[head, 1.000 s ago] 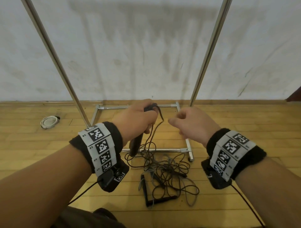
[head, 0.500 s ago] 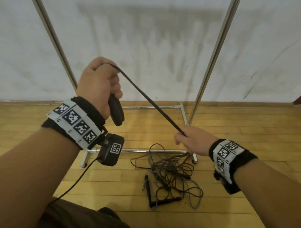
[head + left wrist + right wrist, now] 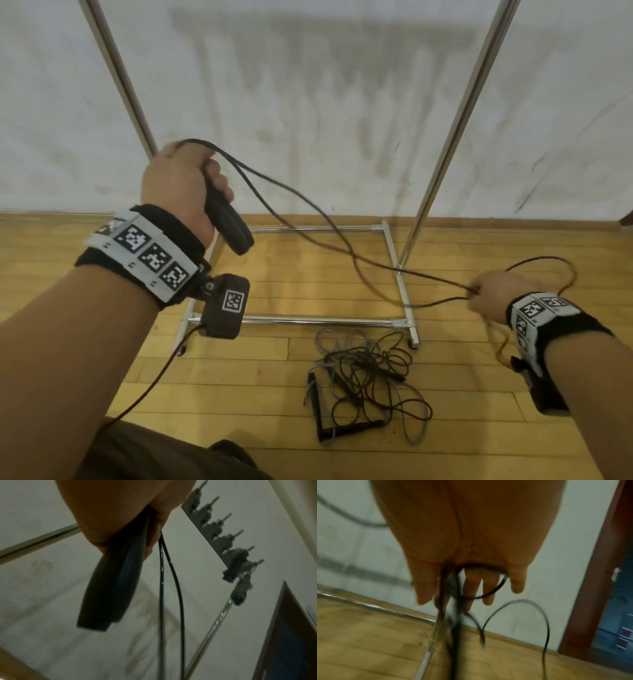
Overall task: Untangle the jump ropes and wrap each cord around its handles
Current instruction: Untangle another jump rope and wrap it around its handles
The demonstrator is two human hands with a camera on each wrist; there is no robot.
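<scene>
Over a wooden plank floor [image 3: 239, 394], the left hand [image 3: 178, 185] grips two black padded handles [image 3: 227, 224] while the right hand [image 3: 493, 294] pinches their thin black cord [image 3: 274, 185] out sideways, likely ready for wrapping

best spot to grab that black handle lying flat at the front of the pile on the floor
Judging by its pose, grip the black handle mid-shaft from above, fingers across its width. It lies flat on the wooden floor with its near side clear, while tangled cords crowd the far side.
</scene>
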